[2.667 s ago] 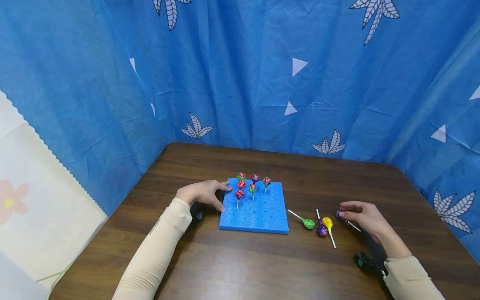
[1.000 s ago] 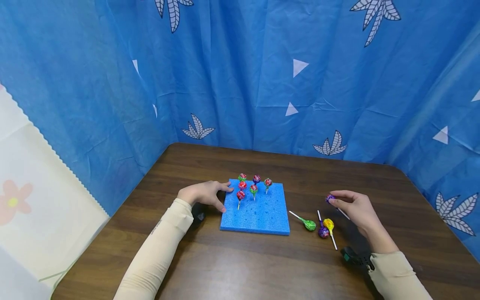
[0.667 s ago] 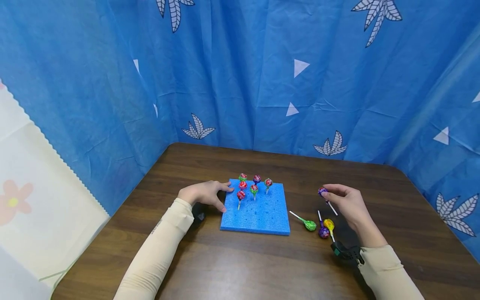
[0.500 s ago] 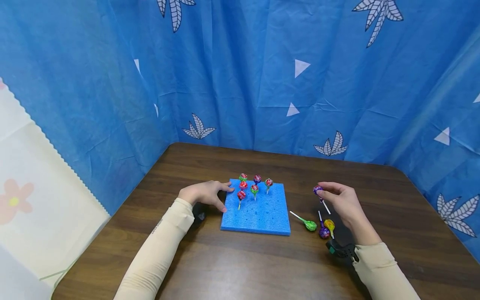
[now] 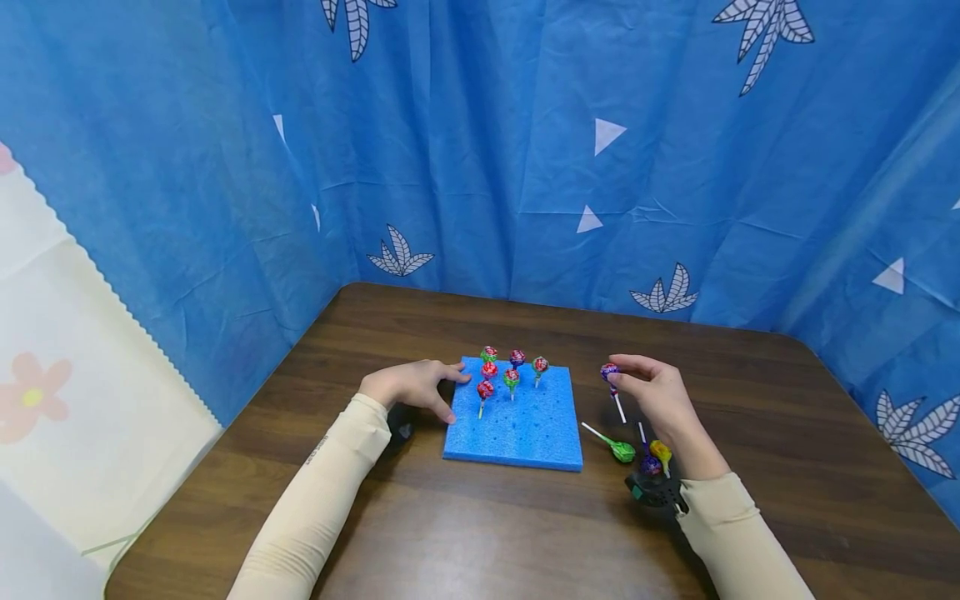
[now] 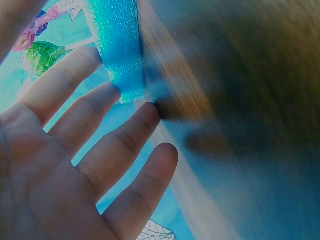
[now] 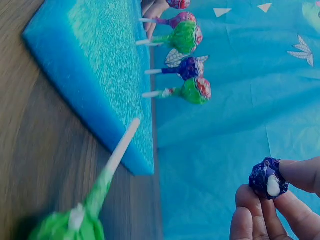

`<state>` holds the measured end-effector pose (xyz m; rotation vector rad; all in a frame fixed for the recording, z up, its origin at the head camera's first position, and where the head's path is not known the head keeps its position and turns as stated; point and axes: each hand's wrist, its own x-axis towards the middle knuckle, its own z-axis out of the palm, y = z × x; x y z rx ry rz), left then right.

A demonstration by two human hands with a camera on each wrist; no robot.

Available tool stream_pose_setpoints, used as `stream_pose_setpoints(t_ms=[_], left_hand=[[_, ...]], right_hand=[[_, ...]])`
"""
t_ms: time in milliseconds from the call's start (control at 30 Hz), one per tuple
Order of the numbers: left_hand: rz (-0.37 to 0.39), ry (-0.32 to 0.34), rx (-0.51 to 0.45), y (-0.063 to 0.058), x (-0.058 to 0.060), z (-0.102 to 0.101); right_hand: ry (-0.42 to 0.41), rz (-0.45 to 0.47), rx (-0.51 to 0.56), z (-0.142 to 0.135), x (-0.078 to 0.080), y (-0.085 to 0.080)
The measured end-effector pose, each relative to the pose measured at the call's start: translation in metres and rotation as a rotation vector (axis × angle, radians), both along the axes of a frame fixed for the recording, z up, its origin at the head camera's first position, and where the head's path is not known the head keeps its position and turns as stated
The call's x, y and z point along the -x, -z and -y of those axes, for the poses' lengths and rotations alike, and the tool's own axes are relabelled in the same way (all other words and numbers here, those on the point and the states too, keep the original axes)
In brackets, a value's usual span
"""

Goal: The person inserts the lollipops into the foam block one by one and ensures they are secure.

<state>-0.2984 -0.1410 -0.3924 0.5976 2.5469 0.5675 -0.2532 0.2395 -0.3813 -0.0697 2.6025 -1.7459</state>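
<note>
My right hand [image 5: 651, 392] pinches a purple lollipop [image 5: 609, 372] by its wrapped head, the white stick pointing down, to the right of a blue foam board [image 5: 525, 433]. In the right wrist view the lollipop [image 7: 268, 178] sits between thumb and fingertips. My left hand [image 5: 415, 387] rests at the board's left edge with its fingers spread; the left wrist view shows extended fingers [image 6: 125, 137] against the foam's side. Several lollipops stand upright in the board's back left part, among them a red one [image 5: 485, 389] and a green one [image 5: 512, 378].
A green lollipop [image 5: 622, 451] lies on the wooden table [image 5: 450, 533] right of the board. Beside it lie a purple lollipop [image 5: 650, 464] and a yellow one [image 5: 661, 451], partly behind my right wrist and its camera [image 5: 654, 490]. A blue curtain [image 5: 480, 167] hangs behind the table.
My right hand has lifted the purple lollipop off the table at the right and carried it left towards the board, its stick swinging to near vertical. The left hand has stayed put.
</note>
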Motion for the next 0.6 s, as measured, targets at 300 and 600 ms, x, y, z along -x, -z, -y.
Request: stream_pose_setpoints(t_ms=[300,600], left_hand=[[-0.008,0.006,0.007,0.002,0.001,0.000],[-0.004,-0.001,0.011,-0.001,0.000,-0.001]], right_hand=[[-0.013,-0.017,0.091,0.016,0.006,0.001],[-0.034,-0.060,0.117,0.032,0.010,0.002]])
